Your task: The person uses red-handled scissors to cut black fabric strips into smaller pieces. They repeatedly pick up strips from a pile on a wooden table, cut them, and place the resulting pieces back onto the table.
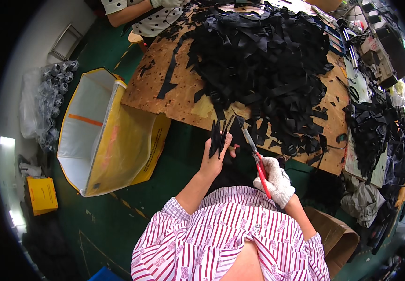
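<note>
My bare left hand (212, 158) is closed around several black fabric strips (218, 136), which stand up out of the fingers just off the table's near edge. In a white knitted glove, my right hand (276, 181) grips scissors (258, 164) by their red handles. The metal blades point up and to the left, toward the table edge, to the right of the strips. Whether the blades touch any fabric, I cannot tell. Beyond both hands, a big heap of black fabric strips (258, 56) covers much of the wooden table (141, 89).
At left stands a yellow and white open bag (90, 136), with a yellow box (42, 195) farther left. A person in a dotted top (148, 16) is at the table's far left. Right lie more black pieces (371, 131) and a cardboard box (335, 234).
</note>
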### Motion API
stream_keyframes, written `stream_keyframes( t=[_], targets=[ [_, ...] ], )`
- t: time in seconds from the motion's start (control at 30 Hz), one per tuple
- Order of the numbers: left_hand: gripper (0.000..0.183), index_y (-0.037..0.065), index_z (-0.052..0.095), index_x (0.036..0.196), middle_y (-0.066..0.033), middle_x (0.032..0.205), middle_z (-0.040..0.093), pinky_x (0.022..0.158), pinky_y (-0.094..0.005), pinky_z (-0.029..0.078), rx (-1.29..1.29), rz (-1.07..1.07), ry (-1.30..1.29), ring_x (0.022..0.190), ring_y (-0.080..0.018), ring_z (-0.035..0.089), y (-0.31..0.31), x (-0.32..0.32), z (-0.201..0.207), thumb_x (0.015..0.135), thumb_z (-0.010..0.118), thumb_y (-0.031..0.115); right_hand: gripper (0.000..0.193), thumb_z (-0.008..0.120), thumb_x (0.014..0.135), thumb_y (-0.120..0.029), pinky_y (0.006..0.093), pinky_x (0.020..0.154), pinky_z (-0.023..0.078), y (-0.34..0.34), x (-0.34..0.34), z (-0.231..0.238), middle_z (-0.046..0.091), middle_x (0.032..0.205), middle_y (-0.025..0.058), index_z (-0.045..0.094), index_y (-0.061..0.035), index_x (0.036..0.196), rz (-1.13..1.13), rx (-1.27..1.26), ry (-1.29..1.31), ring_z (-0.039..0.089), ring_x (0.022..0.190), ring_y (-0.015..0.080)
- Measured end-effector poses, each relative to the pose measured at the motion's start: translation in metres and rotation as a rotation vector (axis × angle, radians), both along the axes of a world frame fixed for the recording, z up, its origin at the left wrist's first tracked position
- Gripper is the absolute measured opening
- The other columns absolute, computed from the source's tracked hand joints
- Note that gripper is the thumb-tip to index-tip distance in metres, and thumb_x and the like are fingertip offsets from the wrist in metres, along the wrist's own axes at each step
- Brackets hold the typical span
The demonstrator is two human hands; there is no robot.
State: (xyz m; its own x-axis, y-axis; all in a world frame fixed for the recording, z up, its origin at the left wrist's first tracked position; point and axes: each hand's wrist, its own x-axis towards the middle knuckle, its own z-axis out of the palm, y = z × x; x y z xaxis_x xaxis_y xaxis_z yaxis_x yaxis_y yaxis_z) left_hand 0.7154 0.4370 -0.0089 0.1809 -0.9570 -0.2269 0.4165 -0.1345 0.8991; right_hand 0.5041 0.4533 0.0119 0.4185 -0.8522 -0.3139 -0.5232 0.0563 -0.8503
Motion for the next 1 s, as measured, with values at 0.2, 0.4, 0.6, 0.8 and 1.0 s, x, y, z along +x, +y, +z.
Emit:
stream_keyframes(
  t=[0.2,0.4,0.6,0.8,1.0],
  targets=[
    [0.024,0.001,0.056,0.087,-0.0081,0.067,0.059,0.053,-0.0225,0.041,-0.082,-0.112,-0.11,0.055,-0.0119,0.054,0.005,-0.002,-0.001,0.092,0.057,0.024,0.064,0.074,0.069,-0.031,0.0354,0.076,0.047,-0.003,0.008,0.003,0.06,0.091,0.0162,0.042,0.0,0.116,-0.04,0.01,-0.037,0.06,0.079,0.0286],
    [0.018,0.005,0.055,0.081,-0.0035,0.062,0.054,0.045,-0.021,0.034,-0.038,-0.101,-0.045,0.052,-0.0083,0.05,0.005,0.0,-0.006,0.092,0.058,0.02,0.057,0.077,0.07,-0.023,0.0318,0.075,0.046,0.006,0.009,-0.016,0.056,0.09,0.0105,0.044,-0.0003,0.111,-0.119,0.053,-0.179,0.055,0.079,0.0199],
    [0.019,0.009,0.051,0.077,0.0014,0.059,0.049,0.043,-0.0189,0.031,-0.016,-0.086,-0.011,0.05,-0.0046,0.046,0.002,0.001,-0.006,0.09,0.059,0.019,0.052,0.076,0.072,-0.019,0.0303,0.073,0.045,0.011,0.012,-0.025,0.054,0.087,0.0076,0.044,-0.001,0.109,-0.166,0.122,-0.206,0.052,0.075,0.0162],
    [0.016,0.008,0.051,0.087,0.0026,0.059,0.049,0.044,-0.0176,0.032,-0.297,-0.077,-0.174,0.049,-0.0031,0.044,0.006,-0.003,-0.021,0.09,0.059,0.021,0.051,0.073,0.074,-0.02,0.0316,0.07,0.046,0.0,0.019,-0.017,0.055,0.085,0.0078,0.043,0.0,0.11,-0.079,-0.013,-0.124,0.054,0.072,0.017],
    [0.015,0.007,0.052,0.091,0.0029,0.059,0.05,0.044,-0.0175,0.032,-0.14,-0.058,-0.219,0.048,-0.0029,0.044,0.006,-0.002,-0.021,0.09,0.059,0.02,0.05,0.072,0.075,-0.02,0.0304,0.069,0.046,0.009,0.021,-0.027,0.055,0.084,0.0077,0.042,0.0009,0.109,-0.188,0.178,-0.217,0.054,0.072,0.0157]
  ],
)
